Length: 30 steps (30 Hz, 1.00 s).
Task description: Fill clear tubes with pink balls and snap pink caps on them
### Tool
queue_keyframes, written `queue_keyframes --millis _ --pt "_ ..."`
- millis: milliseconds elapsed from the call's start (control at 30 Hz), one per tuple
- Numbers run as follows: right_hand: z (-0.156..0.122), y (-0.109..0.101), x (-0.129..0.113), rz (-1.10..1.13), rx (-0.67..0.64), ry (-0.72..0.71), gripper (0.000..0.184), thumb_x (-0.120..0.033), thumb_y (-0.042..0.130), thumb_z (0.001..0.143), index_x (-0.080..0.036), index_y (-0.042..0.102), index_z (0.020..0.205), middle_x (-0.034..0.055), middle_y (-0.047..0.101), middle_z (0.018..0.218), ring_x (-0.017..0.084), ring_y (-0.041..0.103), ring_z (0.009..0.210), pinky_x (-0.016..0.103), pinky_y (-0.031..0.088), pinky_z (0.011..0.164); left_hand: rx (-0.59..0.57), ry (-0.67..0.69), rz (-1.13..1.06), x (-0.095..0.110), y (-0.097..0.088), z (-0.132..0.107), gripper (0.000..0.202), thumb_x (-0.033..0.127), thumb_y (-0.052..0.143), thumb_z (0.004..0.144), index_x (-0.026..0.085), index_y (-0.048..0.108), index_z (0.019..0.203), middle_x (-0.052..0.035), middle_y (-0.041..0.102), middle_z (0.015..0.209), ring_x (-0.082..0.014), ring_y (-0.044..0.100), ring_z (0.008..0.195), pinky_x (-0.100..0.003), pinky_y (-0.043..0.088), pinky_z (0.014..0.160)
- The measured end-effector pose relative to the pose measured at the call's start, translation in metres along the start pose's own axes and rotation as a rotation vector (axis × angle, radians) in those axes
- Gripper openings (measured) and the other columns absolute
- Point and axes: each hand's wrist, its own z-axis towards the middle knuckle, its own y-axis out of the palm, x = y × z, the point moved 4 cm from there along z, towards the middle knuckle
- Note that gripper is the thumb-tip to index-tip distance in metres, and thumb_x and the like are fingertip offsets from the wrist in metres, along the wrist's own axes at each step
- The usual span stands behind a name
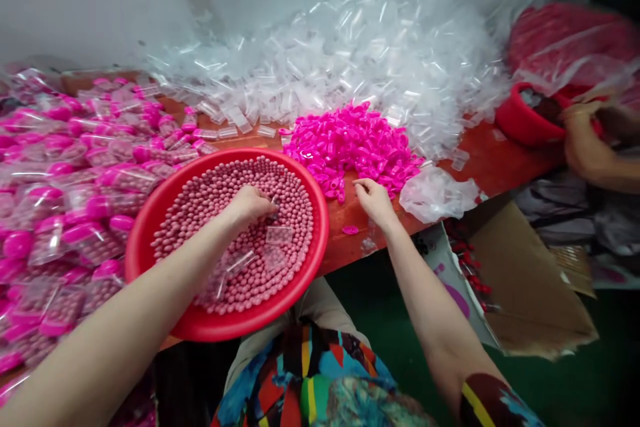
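My left hand (251, 205) reaches into a red basin (323, 227) full of pink beads (200, 197). Its fingers are closed on what looks like a small clear plastic container (273, 208), mostly hidden by the hand. Several more clear containers (279, 235) lie on the beads just below it. My right hand (375, 201) is at the near edge of a heap of bright pink caps (350, 147). Its fingers are curled together, and whatever they may hold is hidden. One loose pink cap (350, 230) rests on the table below that hand.
A large pile of clear containers (350, 47) lies against the wall. Filled containers with pink caps (90, 180) crowd the left. A crumpled plastic bag (440, 195) sits right of the caps. At far right, another person's arm (595, 147) reaches to a red bowl (525, 120). A cardboard box (530, 280) stands below.
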Motion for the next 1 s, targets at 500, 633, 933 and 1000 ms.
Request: queue_keyframes --millis 500,633,933,1000 --pt "-0.015 0.034 0.005 -0.224 -0.013 -0.223 0.023 -0.021 0.044 0.092 -0.014 0.065 0.098 0.0116 0.065 0.095 0.023 0.059 0.089 0.037 0.048 0.085 -0.017 0.049 -0.403 0.006 0.009 -0.053 0.036 0.027 0.086 0.056 0.014 0.074 0.088 -0.0071 0.073 0.085 -0.0086 0.055 0.058 -0.021 0.031 0.049" --pt "-0.019 0.041 -0.011 -0.219 -0.043 -0.277 0.025 -0.022 0.050 0.091 -0.013 0.068 0.106 0.0164 0.065 0.109 0.027 0.057 0.102 0.042 0.045 0.093 -0.019 0.128 -0.479 0.006 -0.003 -0.076 0.039 0.028 0.090 0.055 0.017 0.074 0.088 -0.0071 0.074 0.097 -0.0158 0.066 0.081 -0.023 0.042 0.060" --pt "-0.027 0.052 -0.027 0.043 0.011 -0.236 0.009 -0.024 0.062 0.085 -0.017 0.065 0.089 0.0112 0.069 0.092 0.023 0.058 0.085 0.039 0.045 0.083 -0.169 0.121 -0.757 -0.019 -0.002 -0.110 0.029 0.014 0.087 0.064 0.014 0.070 0.088 -0.0062 0.072 0.093 -0.0167 0.071 0.084 -0.027 0.055 0.072" --pt "-0.028 0.039 -0.027 0.166 0.097 -0.200 0.016 -0.031 0.060 0.087 -0.017 0.062 0.095 0.0086 0.068 0.088 0.019 0.057 0.079 0.034 0.045 0.076 -0.179 0.103 -0.782 -0.025 -0.003 -0.116 0.031 0.012 0.084 0.068 0.014 0.071 0.095 -0.0058 0.072 0.093 -0.0166 0.071 0.082 -0.027 0.055 0.070"
